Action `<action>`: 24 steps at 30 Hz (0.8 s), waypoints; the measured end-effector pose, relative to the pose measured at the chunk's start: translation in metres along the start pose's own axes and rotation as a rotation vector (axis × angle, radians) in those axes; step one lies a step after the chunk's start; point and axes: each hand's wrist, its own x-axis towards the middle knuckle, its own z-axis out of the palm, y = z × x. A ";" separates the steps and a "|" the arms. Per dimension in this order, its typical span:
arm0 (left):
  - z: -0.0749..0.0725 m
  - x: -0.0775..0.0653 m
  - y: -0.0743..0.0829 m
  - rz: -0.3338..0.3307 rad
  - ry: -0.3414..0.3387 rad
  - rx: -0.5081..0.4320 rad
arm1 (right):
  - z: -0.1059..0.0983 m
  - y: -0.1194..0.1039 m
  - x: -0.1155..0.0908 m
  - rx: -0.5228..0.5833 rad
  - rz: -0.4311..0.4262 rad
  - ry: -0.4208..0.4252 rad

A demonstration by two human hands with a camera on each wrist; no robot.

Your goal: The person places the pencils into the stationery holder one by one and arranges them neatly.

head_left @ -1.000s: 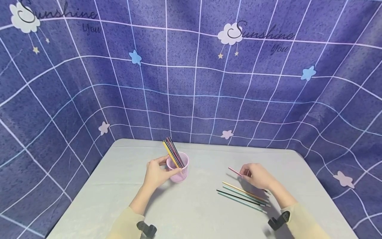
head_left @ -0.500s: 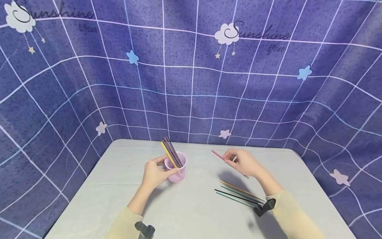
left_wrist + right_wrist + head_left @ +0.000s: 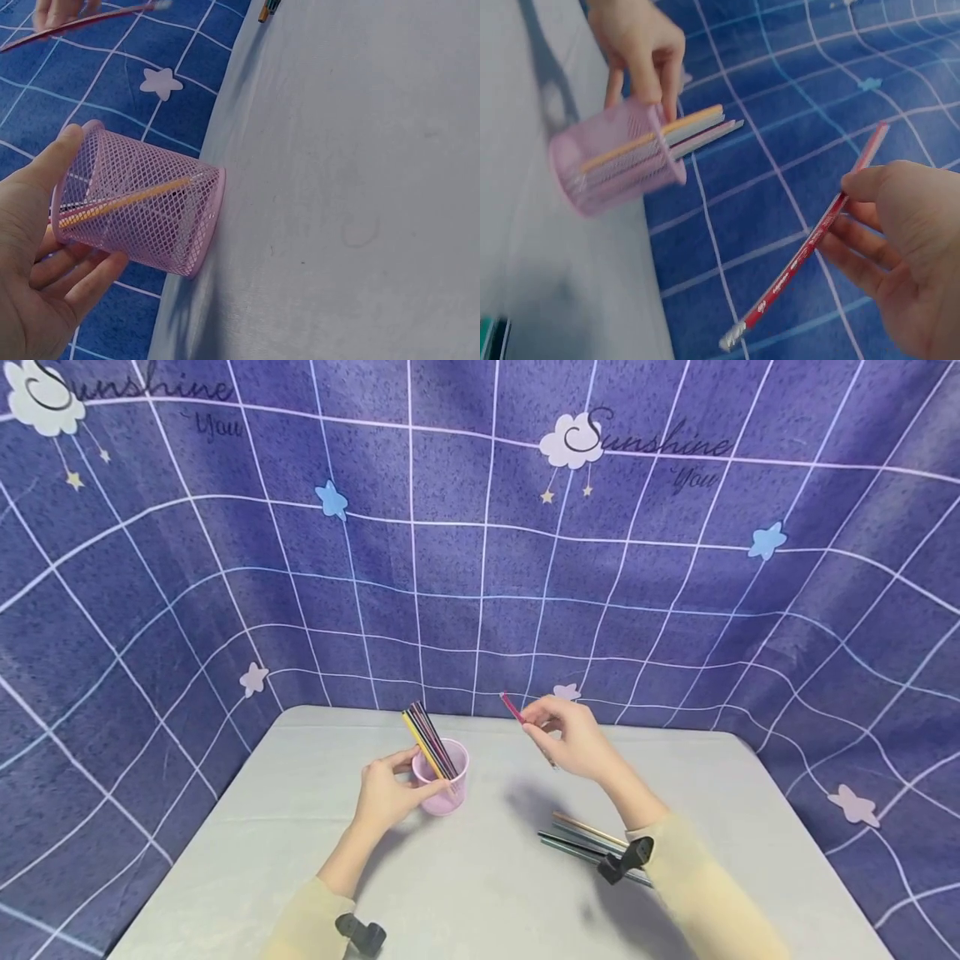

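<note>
A pink mesh pencil cup point(image 3: 142, 199) stands on the table, and my left hand point(image 3: 387, 797) grips it near the rim, thumb on one side and fingers on the other. Several pencils point(image 3: 429, 737), one of them yellow, lean out of the cup toward the left. Up and to the right of the cup, my right hand point(image 3: 576, 742) pinches a red pencil point(image 3: 804, 253) between thumb and fingers, in the air. Its white-tipped end points down in the right wrist view. The red pencil and the cup are apart.
Several loose pencils point(image 3: 568, 843), teal, black and gold, lie on the pale table point(image 3: 247, 860) below my right forearm, which partly covers them. A purple gridded cloth point(image 3: 450, 560) hangs behind and beside the table. Dark straps circle both sleeves.
My right hand has lifted the red pencil off the table area and carried it left and up toward the cup, tilting it steeper. My left hand stays on the cup.
</note>
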 end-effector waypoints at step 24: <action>0.002 -0.001 -0.002 -0.001 0.006 0.017 | 0.073 -0.033 0.052 0.278 -0.021 0.114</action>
